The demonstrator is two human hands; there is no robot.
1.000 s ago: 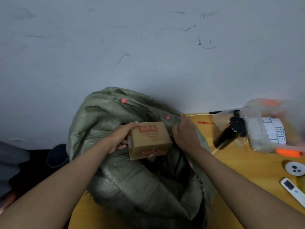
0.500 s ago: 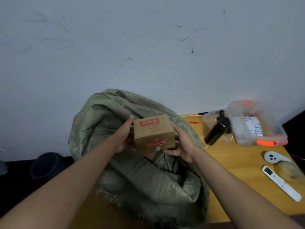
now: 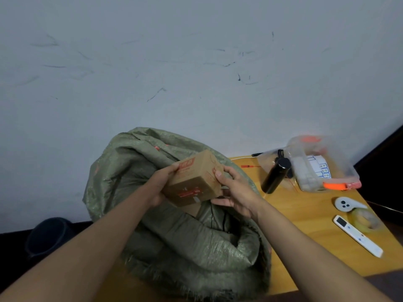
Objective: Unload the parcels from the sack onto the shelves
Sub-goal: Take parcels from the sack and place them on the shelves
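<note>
A small brown cardboard parcel (image 3: 194,179) with red print is held above the open mouth of a green woven sack (image 3: 174,236). My left hand (image 3: 160,186) grips its left side, thumb on top. My right hand (image 3: 233,192) holds its right end, fingers curled round the edge and under it. The parcel is tilted, its far end raised. The sack lies slumped on a yellow wooden table (image 3: 305,225) against a grey wall. Part of another brown box (image 3: 192,210) shows just under the held parcel. No shelves are in view.
Right of the sack stand a black bottle (image 3: 275,176) and a clear plastic box (image 3: 320,168) with orange clips. Nearer lie a white tape dispenser (image 3: 346,204), a roll of tape (image 3: 364,220) and a white remote (image 3: 357,235). A dark bin (image 3: 50,234) sits on the floor at the left.
The parcel has come up out of the sack and tilted. My right hand left the sack's rim and took the parcel's right end. The view has shifted up and back.
</note>
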